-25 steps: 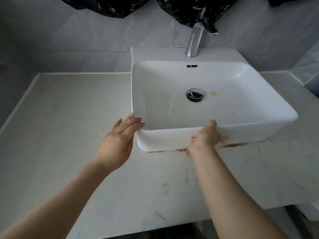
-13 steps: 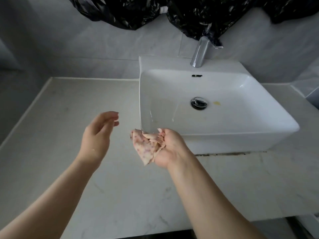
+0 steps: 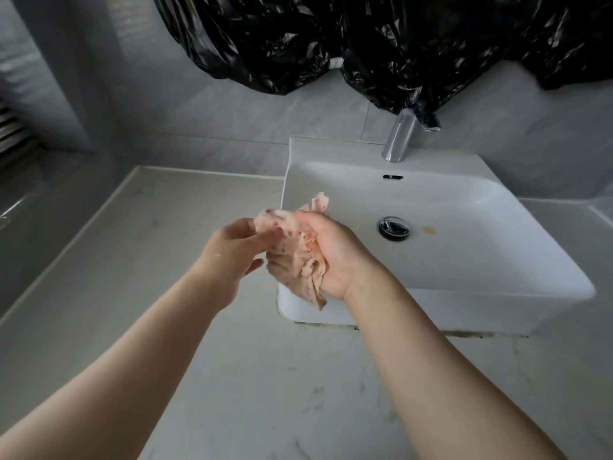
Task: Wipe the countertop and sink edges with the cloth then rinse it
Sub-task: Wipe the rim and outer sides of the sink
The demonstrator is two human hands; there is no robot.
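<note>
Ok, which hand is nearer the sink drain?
Right. The right hand, gripping the cloth, is just left of the drain; the left hand is farther left, pinching the cloth's left edge.

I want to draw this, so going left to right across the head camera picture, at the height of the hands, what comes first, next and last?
First the left hand → cloth → right hand → drain → yellow spot.

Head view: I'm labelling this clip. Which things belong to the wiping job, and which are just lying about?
Job: cloth, gripped by the right hand, left hand pinching its corner; countertop; sink; tap.
Just there: black plastic sheet on the wall; drain plug.
</note>
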